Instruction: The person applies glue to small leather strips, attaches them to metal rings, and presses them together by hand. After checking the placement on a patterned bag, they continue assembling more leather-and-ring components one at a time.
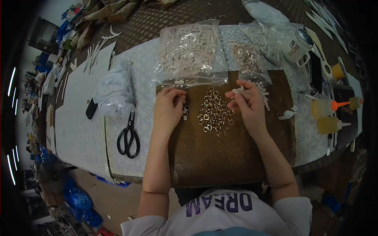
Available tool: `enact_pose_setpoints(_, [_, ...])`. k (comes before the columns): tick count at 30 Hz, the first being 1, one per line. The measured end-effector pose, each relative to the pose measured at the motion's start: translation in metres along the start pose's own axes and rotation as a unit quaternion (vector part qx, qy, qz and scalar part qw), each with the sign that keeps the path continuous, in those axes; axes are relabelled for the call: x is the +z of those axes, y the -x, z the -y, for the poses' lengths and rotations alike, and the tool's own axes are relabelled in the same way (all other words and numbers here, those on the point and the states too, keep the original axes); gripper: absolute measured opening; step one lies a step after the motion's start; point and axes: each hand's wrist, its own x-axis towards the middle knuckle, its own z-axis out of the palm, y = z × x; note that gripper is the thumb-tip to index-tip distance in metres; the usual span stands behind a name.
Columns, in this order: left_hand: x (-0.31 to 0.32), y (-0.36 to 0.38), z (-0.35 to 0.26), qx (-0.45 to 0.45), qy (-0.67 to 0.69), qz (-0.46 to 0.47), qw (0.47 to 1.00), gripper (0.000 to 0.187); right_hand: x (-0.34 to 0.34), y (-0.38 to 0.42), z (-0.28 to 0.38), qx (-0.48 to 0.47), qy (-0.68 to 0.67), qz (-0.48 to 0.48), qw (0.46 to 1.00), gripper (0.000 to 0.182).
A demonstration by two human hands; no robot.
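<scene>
My left hand point(168, 108) rests at the left of a brown mat point(220, 157), its fingers curled in and the thumb close to them. What they pinch, if anything, is hidden. Just beside it lie a few small white tabs with metal rings point(185, 113). My right hand point(251, 108) is on the other side of a heap of gold-coloured metal rings point(214, 112). Its thumb and fingers close on a small white strip point(237, 91). More loose white strips point(264, 96) lie just beyond that hand.
Behind the mat lie a zip bag of pale strips point(189, 49) and a bag of metal pieces point(248, 57). Black scissors point(128, 137) and a crumpled plastic bag point(114, 88) are on the left. A mug point(296, 47) and glue bottles point(327, 125) stand right.
</scene>
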Motion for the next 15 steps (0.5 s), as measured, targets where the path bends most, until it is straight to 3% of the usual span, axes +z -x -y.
enact_pose_setpoints(2, [-0.008,0.001,-0.008,-0.019,-0.013,0.042,0.999,0.011,-0.003,-0.001,-0.001,0.009,-0.029,-0.004,1.000,0.015])
enact_pose_setpoints(5, [-0.008,-0.002,-0.005,0.003,0.027,0.011,1.000,0.014,-0.004,0.000,0.000,0.000,-0.039,0.013,0.999,0.013])
enact_pose_setpoints(8, [0.005,-0.010,0.002,0.046,-0.004,-0.103,0.994,0.011,-0.002,-0.001,-0.005,-0.033,-0.020,-0.004,0.999,0.011])
enact_pose_setpoints(12, [0.018,-0.004,-0.013,0.097,0.024,-0.063,0.993,0.011,-0.009,-0.005,-0.007,-0.085,-0.003,-0.056,0.995,0.011])
enact_pose_setpoints(15, [0.028,0.003,-0.031,0.173,-0.002,-0.003,0.985,0.015,-0.015,-0.007,0.001,-0.027,-0.084,-0.056,0.994,0.013])
